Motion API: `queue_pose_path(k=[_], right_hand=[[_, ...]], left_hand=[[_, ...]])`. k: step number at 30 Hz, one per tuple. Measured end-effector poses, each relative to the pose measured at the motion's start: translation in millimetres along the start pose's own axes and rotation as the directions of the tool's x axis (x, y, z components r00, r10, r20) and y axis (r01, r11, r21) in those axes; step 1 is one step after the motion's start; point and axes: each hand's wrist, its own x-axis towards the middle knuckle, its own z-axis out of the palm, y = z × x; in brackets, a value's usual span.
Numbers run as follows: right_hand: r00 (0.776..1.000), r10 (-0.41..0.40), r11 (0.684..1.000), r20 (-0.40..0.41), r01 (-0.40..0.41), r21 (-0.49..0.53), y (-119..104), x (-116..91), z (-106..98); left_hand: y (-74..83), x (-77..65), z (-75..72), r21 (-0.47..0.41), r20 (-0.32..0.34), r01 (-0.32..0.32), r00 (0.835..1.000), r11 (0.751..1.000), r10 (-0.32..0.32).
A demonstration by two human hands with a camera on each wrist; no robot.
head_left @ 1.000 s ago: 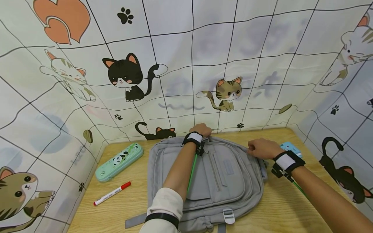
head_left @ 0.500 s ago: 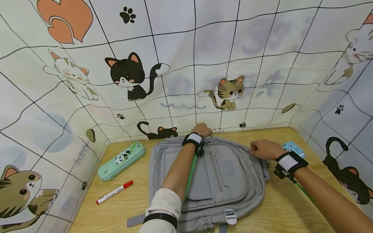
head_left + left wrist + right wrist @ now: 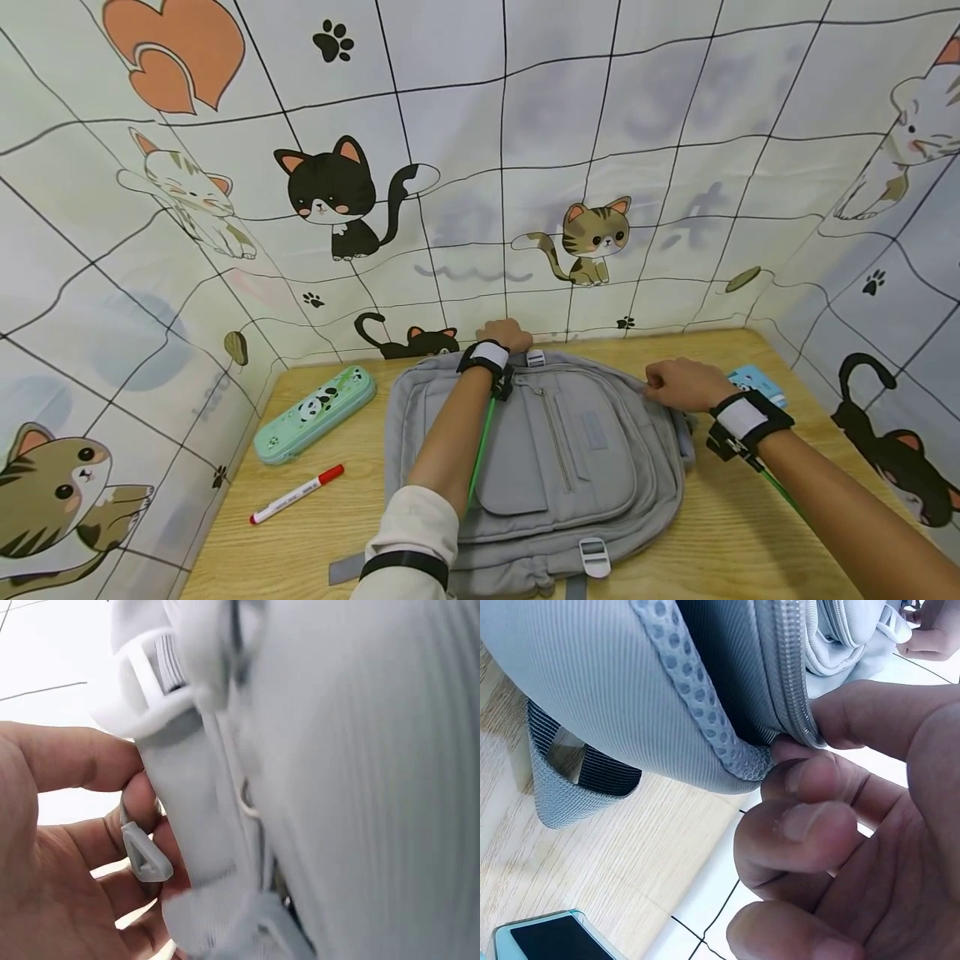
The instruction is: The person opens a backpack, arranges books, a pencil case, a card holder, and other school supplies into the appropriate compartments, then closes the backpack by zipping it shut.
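A grey backpack (image 3: 592, 450) lies on the wooden table with its front pocket up. At its top edge is my left hand (image 3: 506, 335); in the left wrist view its thumb and forefinger pinch a zipper pull (image 3: 146, 855), whose grey loop tab hangs below the fingertips. A second zipper pull (image 3: 274, 930) hangs nearby, beside a white strap buckle (image 3: 154, 682). On the bag's upper right side, my right hand (image 3: 686, 385) pinches the zippered edge (image 3: 791, 675) between thumb and forefinger, its other fingers curled. The zipper gapes there, with mesh lining (image 3: 697, 690) showing.
Left of the bag lie a green panda pencil case (image 3: 315, 414) and a white marker (image 3: 296, 494) with a red cap. A small blue item (image 3: 757, 383) lies behind my right hand. A cat-print curtain (image 3: 465, 167) surrounds the table (image 3: 750, 517).
My left hand has shifted slightly left along the bag's top edge, leaving the white buckle there more visible. The right hand keeps its place on the bag's side.
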Motion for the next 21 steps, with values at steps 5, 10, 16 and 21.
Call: queue_pose_path(k=[5, 10, 16, 21], right_hand=[[1.0, 0.0, 1.0, 0.002, 0.0, 0.003, 2, -1, 0], [1.0, 0.001, 1.0, -0.004, -0.001, 0.0, 4, 0, 1], [1.0, -0.005, 1.0, -0.006, 0.005, 0.01, 4, 0, 1], [1.0, -0.002, 1.0, 0.004, 0.002, 0.017, 4, 1, 3]], left_hand=[[-8.4, 3.9, -1.5, 0.023, 0.017, 0.066, 0.998, 0.998, -0.066], [-24.4, 16.2, -1.6, -0.013, 0.051, 0.055, 0.997, 0.998, -0.055], [-31.0, 6.1, -9.9, -0.093, 0.124, 0.011, 0.992, 0.996, 0.0], [-34.3, -2.4, -11.6, -0.106, 0.082, 0.012, 0.997, 0.994, -0.003]])
